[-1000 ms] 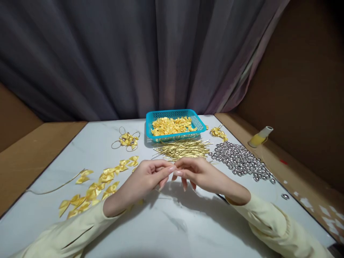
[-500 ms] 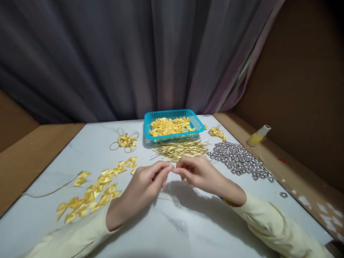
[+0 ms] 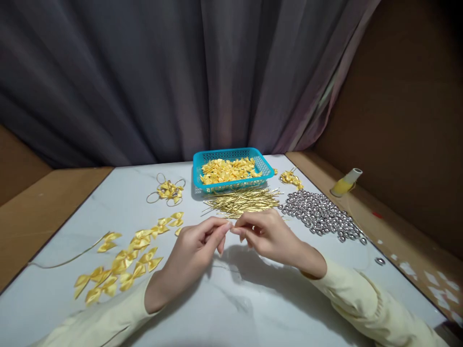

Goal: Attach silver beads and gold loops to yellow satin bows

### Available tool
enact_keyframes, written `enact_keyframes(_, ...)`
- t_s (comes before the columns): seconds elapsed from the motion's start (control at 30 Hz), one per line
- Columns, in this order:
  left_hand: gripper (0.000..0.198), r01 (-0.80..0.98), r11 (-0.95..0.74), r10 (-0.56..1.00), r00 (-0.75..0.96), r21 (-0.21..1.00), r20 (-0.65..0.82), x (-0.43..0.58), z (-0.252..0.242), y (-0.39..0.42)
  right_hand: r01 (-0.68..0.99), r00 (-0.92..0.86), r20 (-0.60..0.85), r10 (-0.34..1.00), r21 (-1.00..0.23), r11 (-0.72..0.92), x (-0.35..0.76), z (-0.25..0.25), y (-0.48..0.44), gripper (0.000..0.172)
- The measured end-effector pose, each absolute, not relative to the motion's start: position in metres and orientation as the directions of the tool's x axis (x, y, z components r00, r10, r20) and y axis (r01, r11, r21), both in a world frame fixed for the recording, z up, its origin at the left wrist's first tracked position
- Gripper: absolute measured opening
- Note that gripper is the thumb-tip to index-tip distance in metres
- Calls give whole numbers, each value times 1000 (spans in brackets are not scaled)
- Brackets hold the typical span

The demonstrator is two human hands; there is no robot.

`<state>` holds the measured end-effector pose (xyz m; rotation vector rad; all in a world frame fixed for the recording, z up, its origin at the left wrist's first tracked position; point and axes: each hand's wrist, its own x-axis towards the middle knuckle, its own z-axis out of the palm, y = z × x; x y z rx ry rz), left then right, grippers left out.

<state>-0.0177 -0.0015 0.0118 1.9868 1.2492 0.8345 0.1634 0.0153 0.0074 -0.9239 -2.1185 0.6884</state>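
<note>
Over the middle of the white table, my left hand (image 3: 195, 248) and my right hand (image 3: 265, 236) meet fingertip to fingertip. Each is closed in a pinch of thumb and index finger. Whatever lies between the fingertips is too small to make out. Just beyond the hands is a pile of gold wire-like strips (image 3: 246, 200). Yellow ribbon bows (image 3: 123, 260) are laid out to the left of my left hand. Off to the right of my right hand spreads a heap of shiny silver oval beads (image 3: 320, 212).
A blue plastic basket (image 3: 269, 169) full of yellow bows stands at the back. Bow-and-loop clusters lie at left (image 3: 169, 190) and right (image 3: 290, 178). A spool of yellow thread (image 3: 344, 184) stands on the right board. A single bead (image 3: 379, 261) lies near the right edge.
The two hands stay pinched together in nearly the same place, the right fingertips shifting very slightly. The whole view has moved a little; the objects on the table look unchanged.
</note>
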Motion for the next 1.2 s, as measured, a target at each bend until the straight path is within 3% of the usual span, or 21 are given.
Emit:
enact_keyframes(0.2,14,580,-458,889,318,674,330,-18,2,-4,430,-451,406,795,-681,592,161,5,13,18)
enact_keyframes(0.37,13,628,-534,842,337,566,421,-19,-2,-4,409,-417,325,849,-767,494,162,7,16,19)
enact_keyframes(0.47,14,621,-505,861,313,599,400,-19,0,-2,393,-439,247,864,-812,432,163,9,18,11)
enact_keyframes(0.6,18,569,-415,908,303,710,288,-18,5,0,327,-521,184,834,-859,394,164,7,19,20)
enact_keyframes(0.87,26,428,-158,961,272,890,39,-13,12,1,412,-470,314,825,-749,520,160,3,17,19)
enact_keyframes(1.1,20,483,-299,943,280,823,179,-13,2,-2,493,-429,390,815,-655,573,156,-3,14,19)
enact_keyframes(1.2,22,486,-265,950,279,833,139,-12,2,0,501,-433,417,799,-626,598,156,-4,13,20)
